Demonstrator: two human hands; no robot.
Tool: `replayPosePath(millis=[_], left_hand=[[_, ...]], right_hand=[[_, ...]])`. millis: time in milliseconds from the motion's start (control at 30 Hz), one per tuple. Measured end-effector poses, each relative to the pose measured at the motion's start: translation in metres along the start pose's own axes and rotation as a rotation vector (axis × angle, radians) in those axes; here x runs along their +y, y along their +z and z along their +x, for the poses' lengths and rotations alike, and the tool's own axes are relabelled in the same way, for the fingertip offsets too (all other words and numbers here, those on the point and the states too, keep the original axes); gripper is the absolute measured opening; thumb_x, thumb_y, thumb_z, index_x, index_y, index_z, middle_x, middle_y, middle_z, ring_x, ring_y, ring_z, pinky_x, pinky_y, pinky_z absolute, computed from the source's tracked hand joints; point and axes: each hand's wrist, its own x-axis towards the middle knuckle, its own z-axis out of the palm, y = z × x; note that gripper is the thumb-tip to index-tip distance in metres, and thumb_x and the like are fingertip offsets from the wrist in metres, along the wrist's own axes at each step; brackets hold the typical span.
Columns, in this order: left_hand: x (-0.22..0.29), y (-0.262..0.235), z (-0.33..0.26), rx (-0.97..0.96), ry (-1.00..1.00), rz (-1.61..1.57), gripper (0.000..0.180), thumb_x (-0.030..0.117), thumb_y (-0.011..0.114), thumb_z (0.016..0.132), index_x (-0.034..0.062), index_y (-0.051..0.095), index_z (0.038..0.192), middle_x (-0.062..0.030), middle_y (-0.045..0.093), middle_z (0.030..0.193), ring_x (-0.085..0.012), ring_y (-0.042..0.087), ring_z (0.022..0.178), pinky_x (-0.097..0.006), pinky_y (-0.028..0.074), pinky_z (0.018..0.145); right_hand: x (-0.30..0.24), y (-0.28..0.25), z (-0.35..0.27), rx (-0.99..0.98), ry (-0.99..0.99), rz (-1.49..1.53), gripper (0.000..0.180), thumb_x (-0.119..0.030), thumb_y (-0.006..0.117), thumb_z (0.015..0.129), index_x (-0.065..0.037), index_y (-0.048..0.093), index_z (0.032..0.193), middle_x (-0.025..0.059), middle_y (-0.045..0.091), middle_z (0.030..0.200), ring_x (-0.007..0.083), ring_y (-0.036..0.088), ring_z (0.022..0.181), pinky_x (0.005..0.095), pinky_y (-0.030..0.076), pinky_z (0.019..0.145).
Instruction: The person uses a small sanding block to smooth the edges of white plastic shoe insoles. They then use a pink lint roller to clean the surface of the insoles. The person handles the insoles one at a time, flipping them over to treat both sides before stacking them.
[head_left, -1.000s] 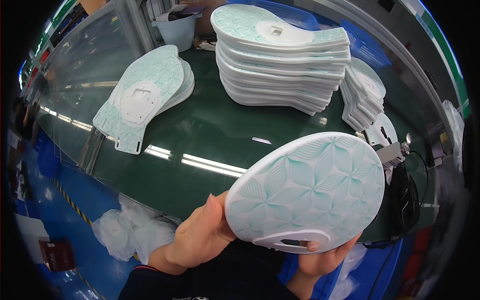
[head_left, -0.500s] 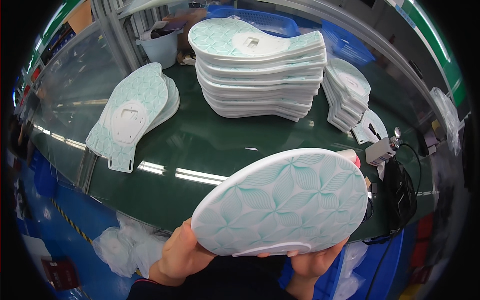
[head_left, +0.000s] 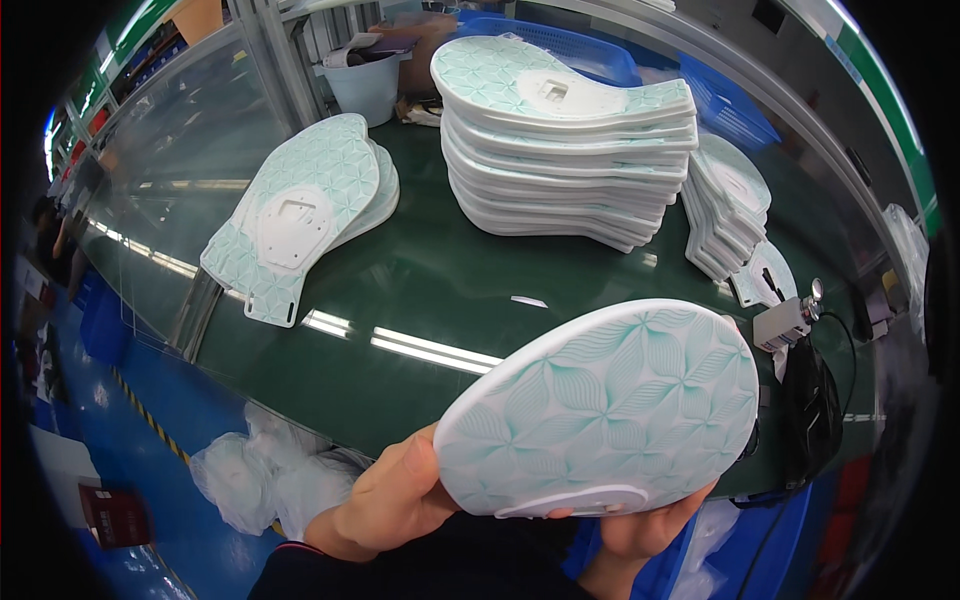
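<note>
Both hands hold up a white plastic panel [head_left: 600, 410] with a rounded outline and a green leaf-line pattern, tilted above the table's near edge. My left hand [head_left: 395, 495] grips its lower left rim, thumb along the edge and the other fingers mostly hidden behind. At the lower right, my right hand [head_left: 655, 525] holds it from beneath, a few fingertips showing by the plain white raised part on its near edge. Beyond the panel rises a tall stack of similar patterned panels [head_left: 570, 170]. Further left, a small overlapping pile of panels [head_left: 300, 215] lies flat.
More panels [head_left: 725, 205] lean in a row at the right, by a white bottle with a metal top [head_left: 788, 322] and a black bag [head_left: 812, 400]. At the back are a pale bucket [head_left: 365, 88] and blue baskets [head_left: 725, 100]. Clear plastic bags [head_left: 270, 475] sit below the table's left edge.
The view has shifted, so the table and stacks sit further right in the picture. The held panel also appears further right and slightly more tilted; both hands keep their hold.
</note>
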Motion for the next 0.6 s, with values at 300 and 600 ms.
replayPosePath(millis=[300, 600], left_hand=[[-0.007, -0.009, 0.002, -0.132, 0.103, -0.134, 0.055, 0.033, 0.026, 0.094, -0.0064, 0.019, 0.132, -0.0187, 0.032, 0.133, -0.0284, 0.035, 0.122, -0.041, 0.027, 0.101], [-0.011, -0.018, 0.005, -0.078, 0.268, -0.086, 0.061, 0.043, 0.026, 0.092, -0.0002, 0.019, 0.135, -0.0187, 0.029, 0.136, -0.0348, 0.033, 0.123, -0.051, 0.030, 0.097]], right_hand=[[-0.001, 0.000, -0.004, 0.087, 0.030, -0.034, 0.059, -0.046, 0.030, 0.091, -0.013, 0.017, 0.138, 0.0076, 0.023, 0.141, 0.0278, 0.027, 0.127, 0.0449, 0.023, 0.104], [-0.003, 0.010, 0.002, 0.078, 0.171, -0.011, 0.068, -0.048, 0.041, 0.087, -0.011, 0.016, 0.137, 0.0096, 0.027, 0.138, 0.0304, 0.032, 0.124, 0.0502, 0.031, 0.097]])
